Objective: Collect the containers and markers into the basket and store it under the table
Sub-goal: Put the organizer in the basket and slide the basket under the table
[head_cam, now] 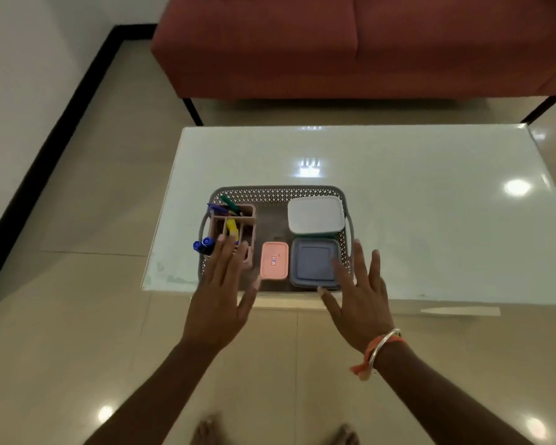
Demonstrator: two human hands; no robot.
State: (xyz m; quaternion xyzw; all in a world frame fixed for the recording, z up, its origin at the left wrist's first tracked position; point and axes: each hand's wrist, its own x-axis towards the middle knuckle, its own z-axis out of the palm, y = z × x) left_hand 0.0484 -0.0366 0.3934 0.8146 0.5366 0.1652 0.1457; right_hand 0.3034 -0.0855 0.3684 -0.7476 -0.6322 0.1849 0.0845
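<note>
The left hand (219,303) is spread flat, fingers apart and holding nothing, its fingertips over the pink marker holder (233,231) at the left end of the grey perforated basket (276,192). The right hand (363,303), equally splayed and empty, hovers over the near right corner by the grey-blue lidded container (315,263); whether either touches the basket I cannot tell. Inside also sit a white lidded container (315,215) and a small pink container (274,260). The markers (231,228) stand in the holder, two blue ones (203,246) leaning over the basket's left rim.

Likely risk: an uneven lift could tip the holder and shed those leaning markers.

The basket rests at the near edge of the glossy counter (430,194), slightly overhanging perhaps, so a nudge forward could drop it. Open floor (77,284) lies to the left and in front; the red sofa (334,49) closes the far side.
</note>
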